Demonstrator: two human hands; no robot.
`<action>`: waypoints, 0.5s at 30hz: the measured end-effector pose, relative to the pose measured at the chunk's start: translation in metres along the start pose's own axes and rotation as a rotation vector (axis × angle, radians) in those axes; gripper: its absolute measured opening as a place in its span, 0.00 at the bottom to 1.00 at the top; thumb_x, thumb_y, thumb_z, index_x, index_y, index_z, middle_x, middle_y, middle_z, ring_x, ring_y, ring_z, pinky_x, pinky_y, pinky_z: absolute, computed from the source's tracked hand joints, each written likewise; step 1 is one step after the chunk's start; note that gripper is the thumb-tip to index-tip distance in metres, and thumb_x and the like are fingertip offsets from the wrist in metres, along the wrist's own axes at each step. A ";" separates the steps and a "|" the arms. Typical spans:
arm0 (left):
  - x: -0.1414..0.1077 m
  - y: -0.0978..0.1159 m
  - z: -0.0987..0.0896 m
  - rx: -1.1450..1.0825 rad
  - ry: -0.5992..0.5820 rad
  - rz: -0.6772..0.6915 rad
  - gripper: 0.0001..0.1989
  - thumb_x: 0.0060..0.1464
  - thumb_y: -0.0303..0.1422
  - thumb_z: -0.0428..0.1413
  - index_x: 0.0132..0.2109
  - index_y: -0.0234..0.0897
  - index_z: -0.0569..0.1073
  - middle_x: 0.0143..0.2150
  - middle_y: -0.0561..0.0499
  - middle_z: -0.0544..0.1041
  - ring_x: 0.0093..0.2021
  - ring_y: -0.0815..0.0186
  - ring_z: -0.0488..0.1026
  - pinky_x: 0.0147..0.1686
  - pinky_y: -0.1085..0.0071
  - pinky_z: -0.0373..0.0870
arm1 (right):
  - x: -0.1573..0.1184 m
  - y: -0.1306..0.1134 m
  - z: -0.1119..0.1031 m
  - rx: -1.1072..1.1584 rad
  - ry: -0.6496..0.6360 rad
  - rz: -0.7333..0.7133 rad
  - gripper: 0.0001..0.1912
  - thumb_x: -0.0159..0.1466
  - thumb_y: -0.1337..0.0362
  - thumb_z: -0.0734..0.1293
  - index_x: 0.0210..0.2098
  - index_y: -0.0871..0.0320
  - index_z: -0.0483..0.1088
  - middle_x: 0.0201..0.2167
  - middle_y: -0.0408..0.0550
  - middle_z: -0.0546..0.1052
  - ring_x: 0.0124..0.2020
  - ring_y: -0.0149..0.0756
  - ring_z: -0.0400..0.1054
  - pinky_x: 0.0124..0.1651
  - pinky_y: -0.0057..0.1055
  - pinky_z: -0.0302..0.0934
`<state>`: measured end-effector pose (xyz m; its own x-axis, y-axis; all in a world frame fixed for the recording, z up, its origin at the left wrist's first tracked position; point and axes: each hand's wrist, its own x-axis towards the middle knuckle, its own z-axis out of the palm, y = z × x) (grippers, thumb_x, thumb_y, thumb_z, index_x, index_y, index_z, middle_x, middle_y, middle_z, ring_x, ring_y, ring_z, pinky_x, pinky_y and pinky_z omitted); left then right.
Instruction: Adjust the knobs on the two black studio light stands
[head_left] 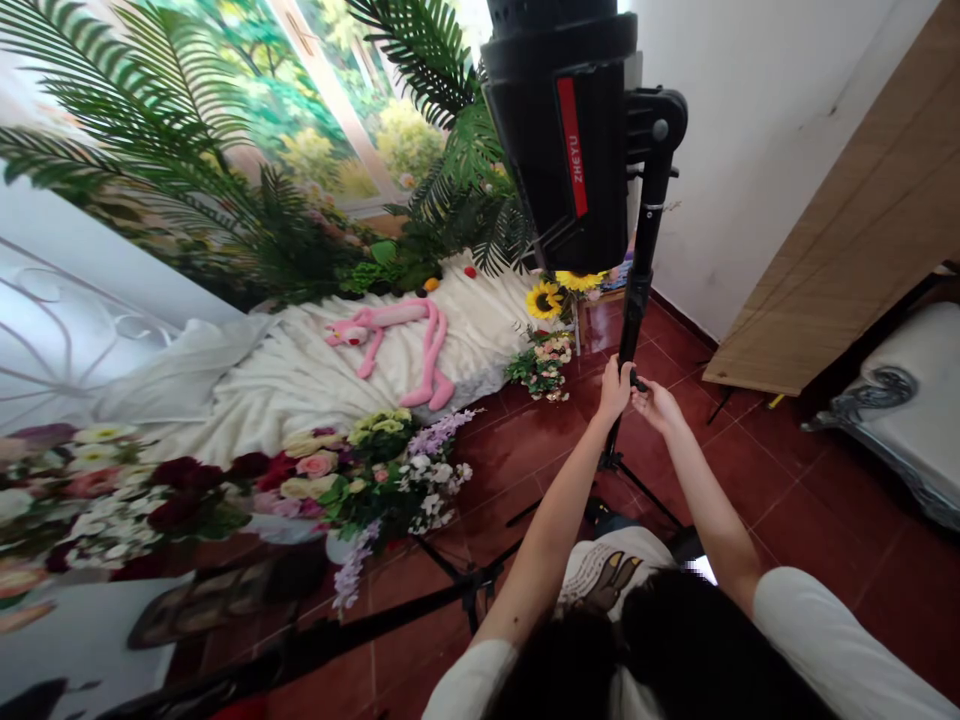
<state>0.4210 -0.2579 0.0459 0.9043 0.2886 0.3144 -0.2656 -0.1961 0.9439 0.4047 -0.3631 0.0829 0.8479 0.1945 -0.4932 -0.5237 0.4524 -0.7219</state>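
Note:
A black studio light (574, 150) with a red ZHEYU label tops a black upright stand (634, 310) right of centre. My left hand (616, 388) is wrapped round the stand's pole at about mid-height. Just right of it, my right hand (655, 405) has its fingers closed on a small black knob (637, 383) on the pole. The stand's legs spread on the floor below my hands.
A white draped platform (277, 385) holds a pink plush toy (431, 350). Flowers (315, 475) line its front, and palm leaves (187, 90) rise behind. Another black stand (390, 618) crosses the lower left. A bamboo blind (832, 220) and silver-framed furniture (907, 400) stand right.

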 end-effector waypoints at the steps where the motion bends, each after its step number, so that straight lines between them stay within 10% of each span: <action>1: 0.000 0.000 0.000 -0.003 -0.001 -0.003 0.21 0.64 0.50 0.44 0.45 0.38 0.69 0.42 0.45 0.76 0.44 0.63 0.74 0.50 0.63 0.68 | -0.001 0.003 -0.002 -0.054 0.026 -0.064 0.02 0.64 0.66 0.64 0.35 0.57 0.67 0.20 0.43 0.75 0.18 0.28 0.69 0.26 0.24 0.69; 8: 0.000 -0.004 -0.001 -0.003 -0.027 0.020 0.23 0.63 0.52 0.42 0.47 0.38 0.68 0.42 0.45 0.76 0.44 0.63 0.74 0.50 0.64 0.68 | -0.010 0.027 -0.030 -0.620 0.054 -0.686 0.22 0.56 0.49 0.71 0.43 0.57 0.70 0.33 0.48 0.79 0.30 0.35 0.73 0.36 0.32 0.70; 15: -0.001 -0.004 -0.001 -0.004 -0.028 0.029 0.25 0.63 0.54 0.41 0.47 0.38 0.68 0.42 0.45 0.76 0.43 0.63 0.74 0.49 0.63 0.69 | -0.018 0.026 -0.038 -0.880 0.136 -0.866 0.21 0.60 0.50 0.68 0.46 0.56 0.73 0.37 0.51 0.77 0.32 0.37 0.70 0.38 0.34 0.67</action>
<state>0.4207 -0.2561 0.0419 0.9052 0.2568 0.3386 -0.2929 -0.2005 0.9349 0.3733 -0.3880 0.0547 0.9541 0.0077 0.2994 0.2819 -0.3607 -0.8891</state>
